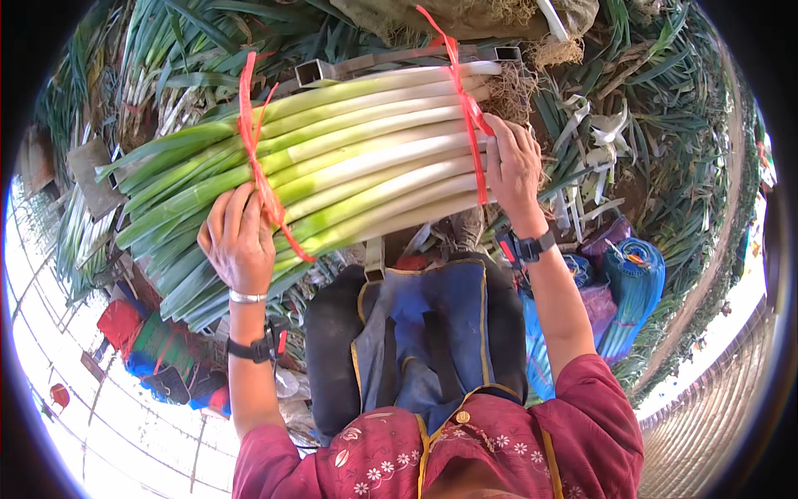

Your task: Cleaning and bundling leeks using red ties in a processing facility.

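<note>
A large bundle of leeks [366, 158] lies across in front of me, green leaves to the left, white stems and roots to the right. One red plastic tie [256, 154] crosses its leafy side and another red tie [468, 108] crosses near the roots; both have loose ends sticking up at the far side. My left hand [239, 233] grips the bundle's near edge beside the left tie, fingers curled over the leaves. My right hand [513, 162] holds the root end, its fingertips at the right tie. The underside of the bundle and my thumbs are mostly hidden.
A metal frame [314, 73] shows behind the bundle. Loose leeks [183, 50] and trimmed leaves [657, 150] are heaped at the far left and right. A sack [474, 17] lies at the back. Rolls of blue plastic [632, 283] stand right of my knees; coloured bags [166, 358] lie left.
</note>
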`<state>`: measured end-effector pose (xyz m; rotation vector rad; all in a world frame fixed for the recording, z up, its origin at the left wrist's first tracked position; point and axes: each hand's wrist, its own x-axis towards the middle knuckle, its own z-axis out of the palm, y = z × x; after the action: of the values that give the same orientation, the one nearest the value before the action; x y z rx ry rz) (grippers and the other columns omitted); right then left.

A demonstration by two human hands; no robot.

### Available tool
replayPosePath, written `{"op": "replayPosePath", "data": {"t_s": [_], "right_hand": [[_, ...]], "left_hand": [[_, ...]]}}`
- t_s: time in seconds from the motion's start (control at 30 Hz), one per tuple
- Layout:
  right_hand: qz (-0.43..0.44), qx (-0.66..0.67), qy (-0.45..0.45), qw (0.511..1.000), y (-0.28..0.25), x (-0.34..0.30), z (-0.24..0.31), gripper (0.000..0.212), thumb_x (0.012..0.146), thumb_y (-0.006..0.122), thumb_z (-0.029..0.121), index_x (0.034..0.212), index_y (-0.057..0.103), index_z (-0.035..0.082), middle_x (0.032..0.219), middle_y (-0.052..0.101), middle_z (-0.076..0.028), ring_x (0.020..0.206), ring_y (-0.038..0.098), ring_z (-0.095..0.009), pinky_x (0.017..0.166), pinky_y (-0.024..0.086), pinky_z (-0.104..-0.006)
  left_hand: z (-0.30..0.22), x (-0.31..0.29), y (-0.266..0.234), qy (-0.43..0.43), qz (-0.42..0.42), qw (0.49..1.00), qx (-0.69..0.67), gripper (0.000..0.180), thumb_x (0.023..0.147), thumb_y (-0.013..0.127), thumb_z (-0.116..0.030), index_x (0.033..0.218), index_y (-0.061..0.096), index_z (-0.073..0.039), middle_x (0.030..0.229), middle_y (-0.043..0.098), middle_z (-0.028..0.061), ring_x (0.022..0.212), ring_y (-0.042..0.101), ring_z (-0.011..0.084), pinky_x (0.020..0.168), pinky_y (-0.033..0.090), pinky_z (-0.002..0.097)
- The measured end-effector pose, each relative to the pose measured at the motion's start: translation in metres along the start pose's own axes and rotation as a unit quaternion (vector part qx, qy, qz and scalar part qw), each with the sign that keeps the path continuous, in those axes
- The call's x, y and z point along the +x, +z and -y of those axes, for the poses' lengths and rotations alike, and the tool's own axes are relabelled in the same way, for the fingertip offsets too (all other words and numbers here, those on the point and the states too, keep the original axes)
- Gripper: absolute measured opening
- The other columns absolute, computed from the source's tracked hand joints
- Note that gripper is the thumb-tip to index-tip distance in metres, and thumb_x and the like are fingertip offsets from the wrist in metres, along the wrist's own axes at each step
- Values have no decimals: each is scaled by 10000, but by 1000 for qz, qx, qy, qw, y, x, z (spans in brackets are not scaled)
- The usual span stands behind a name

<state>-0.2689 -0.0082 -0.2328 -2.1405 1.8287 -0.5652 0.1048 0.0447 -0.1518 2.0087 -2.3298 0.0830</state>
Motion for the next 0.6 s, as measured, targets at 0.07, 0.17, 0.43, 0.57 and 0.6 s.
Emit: {"op": "replayPosePath", "data": {"t_s": [0.07,0.17,0.43,0.57,0.6], "right_hand": [[-6,-7,-12,1000,-1,-1,1,291,884,549,120,1170,593,94,1076,615,-74,1008,566,-269,879,414,-393],[-24,-11,-23,999,-2,-2,-5,286,879,557,124,1160,597,89,1059,616,-78,994,566,-270,858,417,-392],[-41,239,6,970,-31,37,-30,208,850,634,55,1057,637,34,916,664,-96,734,637,-188,678,501,-305],[-172,155,26,973,-37,108,-107,175,885,615,112,1040,653,41,849,663,-131,665,631,-188,614,497,-292],[-189,80,8,979,-32,123,-129,208,876,615,141,1062,646,52,902,657,-155,726,642,-243,656,506,-332]], "left_hand": [[0,-1,1,4,19,1000,5,252,817,621,-140,1062,680,-130,1167,627,-20,1128,548,209,942,363,377],[-4,1,4,16,-4,1000,-9,232,784,622,-90,1006,689,-105,1138,643,-10,1098,568,221,910,386,380],[0,-6,5,20,-16,999,-20,212,782,616,-66,980,690,-66,1108,651,37,1071,584,264,892,417,399],[-7,-5,4,26,-34,999,-9,194,809,600,-76,981,684,-41,1101,649,55,1063,588,279,876,427,407],[-9,-5,6,28,-44,999,-11,194,809,600,-76,981,684,-41,1101,649,55,1063,588,279,876,427,407]]}}
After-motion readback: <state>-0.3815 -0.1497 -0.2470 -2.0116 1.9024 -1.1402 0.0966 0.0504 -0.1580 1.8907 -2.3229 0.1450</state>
